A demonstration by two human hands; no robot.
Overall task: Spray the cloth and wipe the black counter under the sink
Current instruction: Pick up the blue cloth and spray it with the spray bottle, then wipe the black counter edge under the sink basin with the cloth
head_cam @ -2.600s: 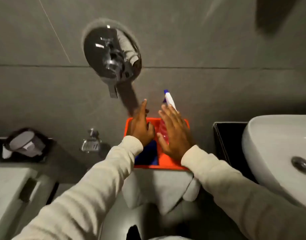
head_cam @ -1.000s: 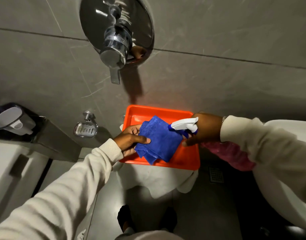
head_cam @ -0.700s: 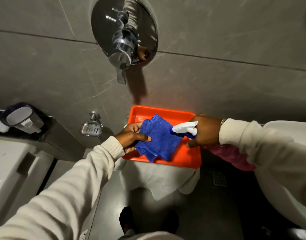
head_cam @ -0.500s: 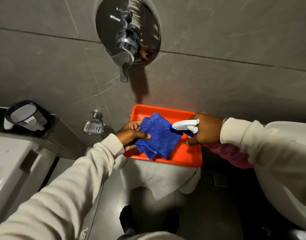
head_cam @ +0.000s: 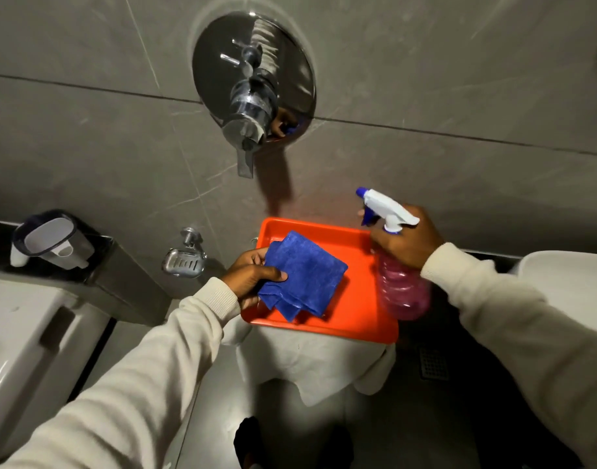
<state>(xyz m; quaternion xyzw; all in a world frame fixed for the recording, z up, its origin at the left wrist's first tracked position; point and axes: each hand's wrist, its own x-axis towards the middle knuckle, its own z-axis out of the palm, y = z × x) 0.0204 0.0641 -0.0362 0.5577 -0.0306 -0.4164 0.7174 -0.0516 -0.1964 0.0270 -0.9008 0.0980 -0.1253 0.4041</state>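
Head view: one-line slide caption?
Left hand holds blue cloth over orange tray; right hand lifts pink spray bottle.

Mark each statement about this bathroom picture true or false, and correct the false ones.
1. The left hand holds a folded blue cloth. True.
2. The spray bottle holds green liquid. False: the liquid is pink.
3. The right hand has its grip round the bottle's neck. True.
4. The orange tray lies on the floor. False: it rests on a white cloth-covered stand.
5. The bottle's nozzle points down into the sink. False: it points up and left, toward the wall.
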